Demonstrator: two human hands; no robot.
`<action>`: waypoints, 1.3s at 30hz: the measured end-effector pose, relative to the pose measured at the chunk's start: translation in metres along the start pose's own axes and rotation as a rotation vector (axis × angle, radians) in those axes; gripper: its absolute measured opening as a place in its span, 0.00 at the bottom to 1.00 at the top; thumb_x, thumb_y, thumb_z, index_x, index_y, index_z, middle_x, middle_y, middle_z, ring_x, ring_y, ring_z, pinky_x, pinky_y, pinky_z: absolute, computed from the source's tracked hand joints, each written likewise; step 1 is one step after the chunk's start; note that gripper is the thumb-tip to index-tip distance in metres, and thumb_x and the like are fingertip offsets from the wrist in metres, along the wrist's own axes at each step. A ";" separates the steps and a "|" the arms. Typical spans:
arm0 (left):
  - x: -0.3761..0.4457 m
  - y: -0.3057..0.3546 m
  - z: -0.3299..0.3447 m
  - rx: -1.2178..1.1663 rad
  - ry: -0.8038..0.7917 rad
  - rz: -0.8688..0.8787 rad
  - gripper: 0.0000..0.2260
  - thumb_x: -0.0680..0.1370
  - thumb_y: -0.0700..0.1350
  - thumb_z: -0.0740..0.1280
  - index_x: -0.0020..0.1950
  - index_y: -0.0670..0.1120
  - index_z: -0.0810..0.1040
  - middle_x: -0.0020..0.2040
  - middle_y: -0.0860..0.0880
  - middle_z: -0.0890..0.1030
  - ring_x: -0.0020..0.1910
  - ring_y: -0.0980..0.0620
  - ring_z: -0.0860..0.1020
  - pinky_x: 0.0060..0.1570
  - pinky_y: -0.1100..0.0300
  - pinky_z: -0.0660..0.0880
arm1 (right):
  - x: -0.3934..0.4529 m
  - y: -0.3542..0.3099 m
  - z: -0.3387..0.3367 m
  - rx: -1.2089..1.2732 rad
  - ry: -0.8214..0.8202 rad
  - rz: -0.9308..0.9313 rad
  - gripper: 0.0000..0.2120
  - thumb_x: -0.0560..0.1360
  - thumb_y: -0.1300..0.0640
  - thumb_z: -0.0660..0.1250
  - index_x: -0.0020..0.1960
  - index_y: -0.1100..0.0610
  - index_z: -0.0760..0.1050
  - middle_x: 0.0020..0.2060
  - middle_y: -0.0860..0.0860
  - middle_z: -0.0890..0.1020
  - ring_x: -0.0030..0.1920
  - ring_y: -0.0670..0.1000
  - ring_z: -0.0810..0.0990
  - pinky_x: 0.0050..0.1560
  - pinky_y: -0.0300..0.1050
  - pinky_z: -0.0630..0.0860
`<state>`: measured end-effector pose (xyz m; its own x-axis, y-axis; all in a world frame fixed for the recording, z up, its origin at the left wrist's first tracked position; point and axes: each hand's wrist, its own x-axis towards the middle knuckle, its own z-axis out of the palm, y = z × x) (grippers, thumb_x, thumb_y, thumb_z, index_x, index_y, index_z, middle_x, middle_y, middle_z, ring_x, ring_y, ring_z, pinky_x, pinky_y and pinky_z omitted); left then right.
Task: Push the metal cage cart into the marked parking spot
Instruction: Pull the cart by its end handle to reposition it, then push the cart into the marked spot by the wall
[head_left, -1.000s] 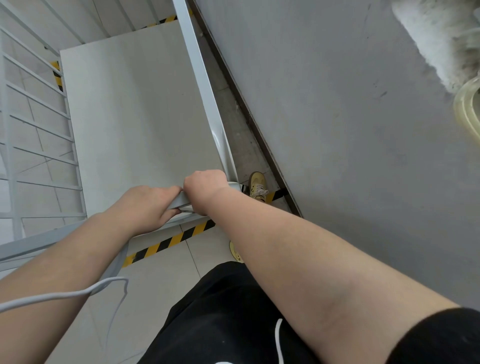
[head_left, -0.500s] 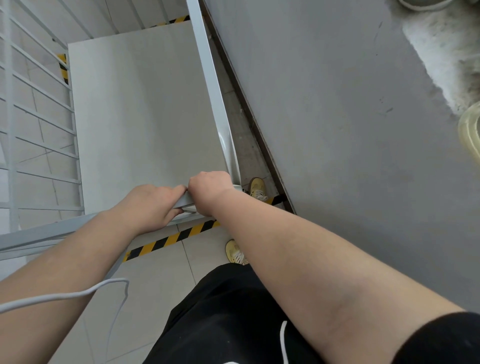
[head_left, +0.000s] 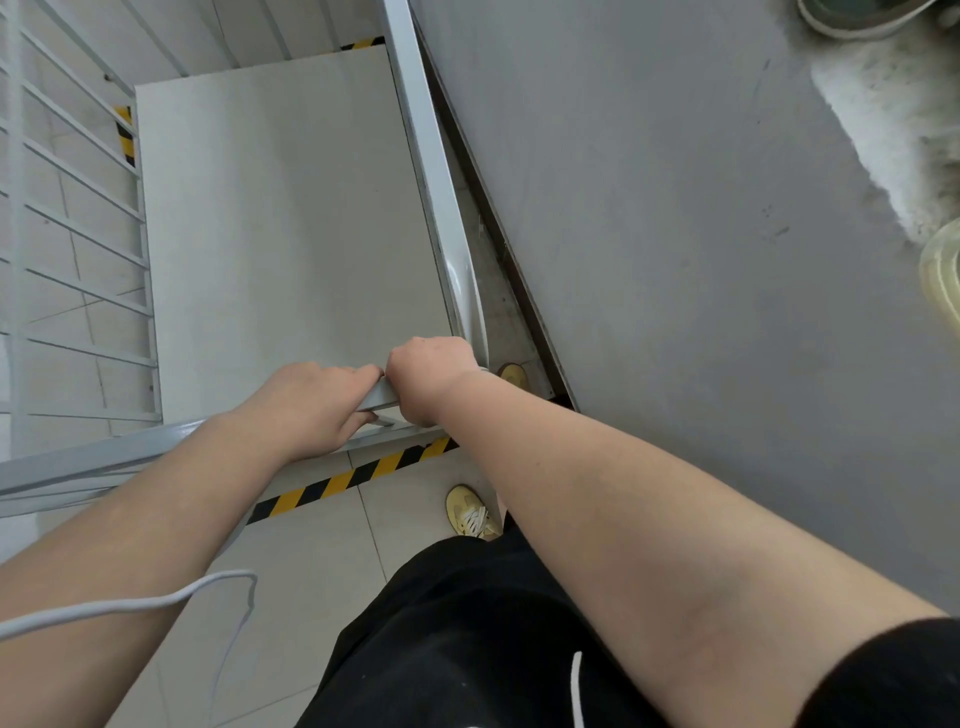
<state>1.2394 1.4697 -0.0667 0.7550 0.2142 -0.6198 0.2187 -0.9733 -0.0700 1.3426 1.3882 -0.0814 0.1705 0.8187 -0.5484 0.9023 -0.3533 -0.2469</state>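
The metal cage cart (head_left: 421, 135) is pale grey, seen from above, with a flat pale floor panel and barred sides at the left. My left hand (head_left: 311, 405) and my right hand (head_left: 428, 374) both grip its near top rail, side by side at the right corner. Yellow-and-black hazard tape (head_left: 353, 475) marks the floor just under that near rail. More striped tape (head_left: 124, 137) shows through the bars at the far left, and a short piece at the far edge (head_left: 361, 44).
A grey wall (head_left: 675, 234) runs close along the cart's right side, with a dark skirting strip at its foot. My yellow shoes (head_left: 470, 512) stand on pale floor tiles behind the cart. A white cable (head_left: 130, 603) hangs across my left forearm.
The cart has rolled forward a little; more striped tape and tile now show behind its near rail. Both hands keep their grip on the rail.
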 end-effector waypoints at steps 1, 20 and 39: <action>0.000 0.000 0.000 -0.001 0.002 -0.001 0.16 0.81 0.52 0.57 0.66 0.48 0.66 0.57 0.48 0.81 0.53 0.44 0.80 0.49 0.54 0.76 | 0.000 0.000 0.000 -0.009 -0.009 -0.002 0.08 0.76 0.62 0.61 0.53 0.54 0.74 0.31 0.49 0.65 0.39 0.53 0.72 0.37 0.44 0.68; -0.058 -0.079 0.046 -0.383 -0.054 -0.320 0.20 0.75 0.66 0.59 0.58 0.55 0.77 0.50 0.52 0.82 0.50 0.50 0.79 0.41 0.58 0.71 | 0.009 0.001 0.003 -0.085 -0.077 0.052 0.04 0.72 0.62 0.61 0.39 0.55 0.70 0.29 0.49 0.69 0.36 0.55 0.74 0.27 0.39 0.63; -0.045 -0.058 0.030 -0.352 -0.032 -0.336 0.19 0.78 0.64 0.55 0.49 0.50 0.75 0.43 0.50 0.76 0.41 0.50 0.71 0.40 0.59 0.67 | 0.009 0.019 -0.004 -0.121 -0.120 0.099 0.09 0.72 0.58 0.64 0.51 0.54 0.79 0.37 0.49 0.77 0.38 0.53 0.77 0.35 0.41 0.73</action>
<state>1.1746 1.5139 -0.0584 0.5885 0.5035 -0.6326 0.6467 -0.7627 -0.0054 1.3625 1.3907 -0.0878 0.2193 0.7200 -0.6584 0.9256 -0.3669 -0.0929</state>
